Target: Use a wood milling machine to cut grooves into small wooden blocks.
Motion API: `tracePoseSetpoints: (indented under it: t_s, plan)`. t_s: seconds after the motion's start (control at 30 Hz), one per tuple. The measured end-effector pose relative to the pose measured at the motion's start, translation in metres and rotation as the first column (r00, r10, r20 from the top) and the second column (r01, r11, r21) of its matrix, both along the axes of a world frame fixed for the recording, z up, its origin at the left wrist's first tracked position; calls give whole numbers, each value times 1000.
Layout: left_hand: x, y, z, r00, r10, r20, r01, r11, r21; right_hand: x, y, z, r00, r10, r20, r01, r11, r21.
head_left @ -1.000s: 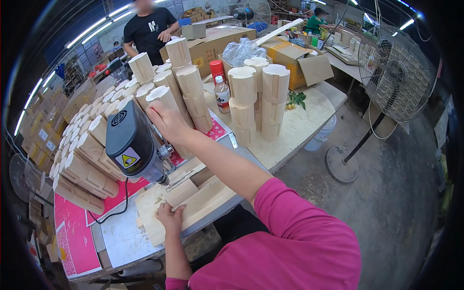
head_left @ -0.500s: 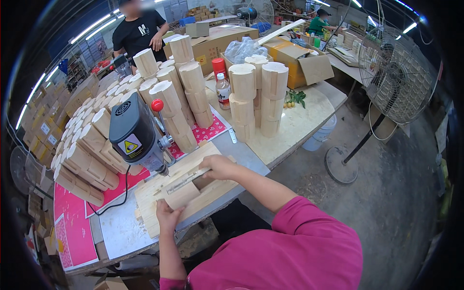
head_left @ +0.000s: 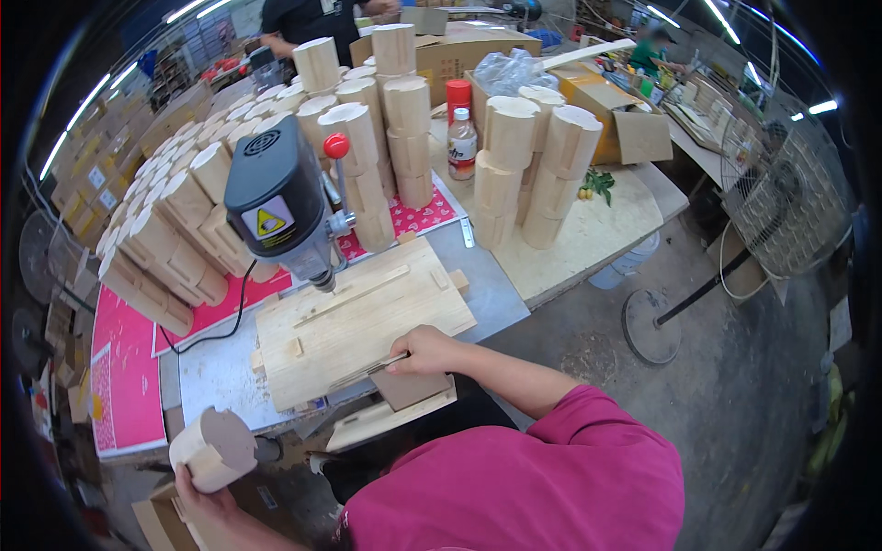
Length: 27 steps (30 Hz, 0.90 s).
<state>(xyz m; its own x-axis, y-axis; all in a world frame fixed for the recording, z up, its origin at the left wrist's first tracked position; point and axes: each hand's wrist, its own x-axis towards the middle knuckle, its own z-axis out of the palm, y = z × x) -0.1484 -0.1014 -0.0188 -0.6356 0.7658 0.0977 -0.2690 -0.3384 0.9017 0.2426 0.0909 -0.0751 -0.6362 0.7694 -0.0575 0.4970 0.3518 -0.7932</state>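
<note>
My left hand grips a pale wooden cylinder with a raised block on its side, held low at the left, off the table's front edge. My right hand is closed on a thin flat strip at the near edge of a wooden board. Whether the brown flat piece below that hand is joined to the strip, I cannot tell. Narrow wooden bars are fixed on the board. Over its far side stands a dark drill press with a red-knobbed lever.
Many similar cylinders stand stacked at the left and behind the drill. More stacks stand at the right, by a bottle and a cardboard box. A floor fan is at the right. One person stands across the table.
My left hand has taken the cylinder off the board and down to the left. My right hand has come nearer me with the strip. The board's bars are now uncovered.
</note>
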Motion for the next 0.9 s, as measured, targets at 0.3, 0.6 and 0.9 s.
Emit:
tracePoseSetpoints:
  t_s: [0.3,0.6,0.9]
  plan:
    - [57,36,-7,995,71,74,-50,965,-258,10,-23,62,974,19,-227,64,933,355]
    - [100,64,-1,999,36,-15,-39,949,-314,9,-9,70,954,31,-299,96,911,401]
    - [111,77,-9,998,-66,-3,61,935,-349,25,-8,61,942,-1,-336,90,964,250]
